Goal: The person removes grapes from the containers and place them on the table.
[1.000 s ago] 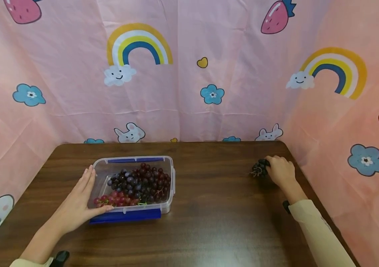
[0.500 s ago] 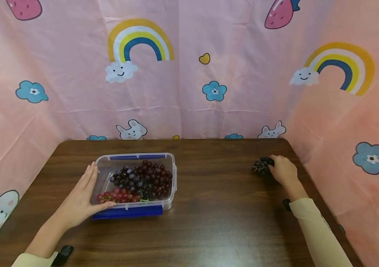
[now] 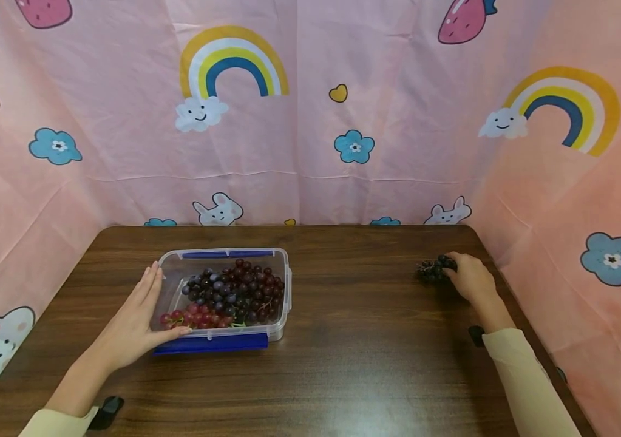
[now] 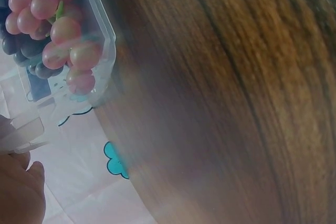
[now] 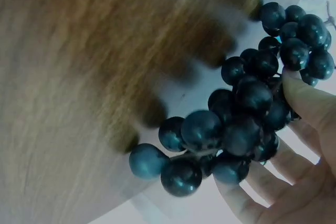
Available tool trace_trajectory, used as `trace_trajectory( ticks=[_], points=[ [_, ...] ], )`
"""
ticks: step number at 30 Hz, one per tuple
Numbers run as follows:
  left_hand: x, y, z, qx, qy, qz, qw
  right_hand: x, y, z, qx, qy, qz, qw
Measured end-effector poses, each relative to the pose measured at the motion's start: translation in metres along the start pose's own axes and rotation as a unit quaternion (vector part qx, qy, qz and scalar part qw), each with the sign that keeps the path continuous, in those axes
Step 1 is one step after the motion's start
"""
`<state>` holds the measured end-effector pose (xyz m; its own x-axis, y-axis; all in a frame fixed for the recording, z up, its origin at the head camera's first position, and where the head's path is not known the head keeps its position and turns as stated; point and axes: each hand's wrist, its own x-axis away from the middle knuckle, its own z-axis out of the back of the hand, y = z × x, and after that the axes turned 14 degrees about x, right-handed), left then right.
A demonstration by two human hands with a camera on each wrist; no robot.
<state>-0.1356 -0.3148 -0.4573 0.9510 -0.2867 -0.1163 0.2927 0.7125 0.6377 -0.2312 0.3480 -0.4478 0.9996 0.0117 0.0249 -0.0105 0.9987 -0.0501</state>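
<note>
My left hand (image 3: 132, 325) rests against a clear plastic container (image 3: 287, 273) at left, straight fingers along its left side and thumb on the front rim. Inside lie bunches of red grapes (image 3: 198, 317), blue-black grapes (image 3: 217, 290) and dark red grapes (image 3: 255, 285). At the table's right, my right hand (image 3: 471, 279) holds a bunch of black grapes (image 3: 437, 269). The right wrist view shows thumb and fingers around this black bunch (image 5: 241, 124), its bare stem pointing away. Part of the left hand (image 4: 21, 187) shows beside the container wall in the left wrist view.
A dark brown wooden table (image 3: 343, 340) carries everything. The container's blue front latch flap (image 3: 212, 344) hangs outward. A pink patterned cloth (image 3: 310, 121) encloses the table's back and sides.
The head view has shifted slightly. In my right hand the black bunch has turned a little, so less of its stem shows. My left hand keeps its place on the container.
</note>
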Motion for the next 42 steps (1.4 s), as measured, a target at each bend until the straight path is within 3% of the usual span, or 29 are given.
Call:
trace_trajectory(
  ticks=[8,14,19,24,34,42],
  points=[
    [0.0,0.0,0.0,-0.001,-0.001,0.001,1.0,0.02,-0.01,0.004,0.013,0.071,0.023,0.997],
    [-0.001,0.0,-0.001,0.001,0.0,0.001,1.0,0.034,-0.021,0.01,0.035,0.144,0.049,0.988],
    [0.001,0.0,-0.002,0.007,0.005,-0.007,0.9999,0.045,-0.029,0.011,0.056,0.182,0.069,0.979],
    [0.0,-0.001,-0.002,0.011,0.006,-0.007,0.9999,0.055,-0.035,0.01,0.075,0.198,0.077,0.974],
    [0.0,-0.001,0.0,-0.003,0.0,0.002,1.0,0.074,-0.05,0.013,0.064,0.219,0.093,0.969],
    [0.0,-0.001,0.0,-0.003,0.001,-0.003,1.0,0.087,-0.063,0.017,0.067,0.198,0.089,0.974]
  ],
)
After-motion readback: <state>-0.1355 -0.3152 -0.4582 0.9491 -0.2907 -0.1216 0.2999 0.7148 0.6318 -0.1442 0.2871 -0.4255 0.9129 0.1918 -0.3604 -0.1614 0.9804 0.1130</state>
